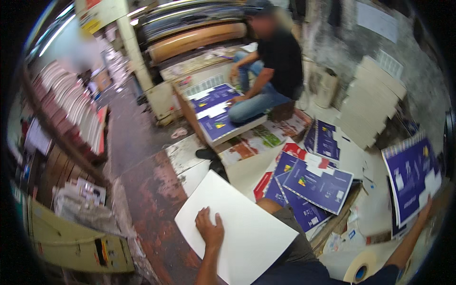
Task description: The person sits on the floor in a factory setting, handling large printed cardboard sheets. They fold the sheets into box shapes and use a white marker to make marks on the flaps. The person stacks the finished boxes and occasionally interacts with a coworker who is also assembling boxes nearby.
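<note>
A large blank white sheet [251, 228] lies across my lap. My left hand [209, 229] rests on its left part, palm down with the thumb apart from the fingers, holding nothing. Far out to the right, my right hand [426, 209] grips the lower right edge of a purple printed sheet [409, 178], which stands tilted with other sheets behind it. Part of that hand's fingers is hidden. Between my hands, more purple printed sheets [316, 183] lie overlapping in a loose heap, with red and white ones among them.
A co-worker [278, 61] sits ahead beside a stack of purple printed sheets [216, 107], below a roller machine [197, 40]. Grey boards [373, 102] lean by the right wall. A film roll [358, 268] lies near my right forearm. Curved paper stacks [71, 102] stand at left.
</note>
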{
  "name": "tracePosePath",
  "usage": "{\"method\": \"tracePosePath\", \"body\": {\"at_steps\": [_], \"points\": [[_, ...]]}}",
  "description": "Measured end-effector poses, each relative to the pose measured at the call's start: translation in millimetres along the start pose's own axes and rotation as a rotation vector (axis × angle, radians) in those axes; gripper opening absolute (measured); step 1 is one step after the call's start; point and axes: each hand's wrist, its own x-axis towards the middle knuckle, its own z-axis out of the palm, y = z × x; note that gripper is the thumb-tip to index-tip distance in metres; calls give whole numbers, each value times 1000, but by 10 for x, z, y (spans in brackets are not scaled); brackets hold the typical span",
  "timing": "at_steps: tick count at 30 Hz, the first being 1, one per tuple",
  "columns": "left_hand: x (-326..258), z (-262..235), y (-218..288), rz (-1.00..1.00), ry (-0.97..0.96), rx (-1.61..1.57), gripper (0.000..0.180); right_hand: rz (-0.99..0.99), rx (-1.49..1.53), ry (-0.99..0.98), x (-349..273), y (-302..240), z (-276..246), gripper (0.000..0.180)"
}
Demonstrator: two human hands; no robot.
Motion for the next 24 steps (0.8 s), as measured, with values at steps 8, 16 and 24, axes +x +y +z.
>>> {"method": "tracePosePath", "body": {"at_steps": [8,16,24], "points": [[-224,-66,133,-18,45,54,41,66,-119,-75,-39,461,278,45],[-224,-114,83,3,71,200,41,-113,-65,51,-131,-151,215,45],[-766,-404,382,-54,-60,255,52,-376,895,-656,-2173,-2851,1911,42]]}}
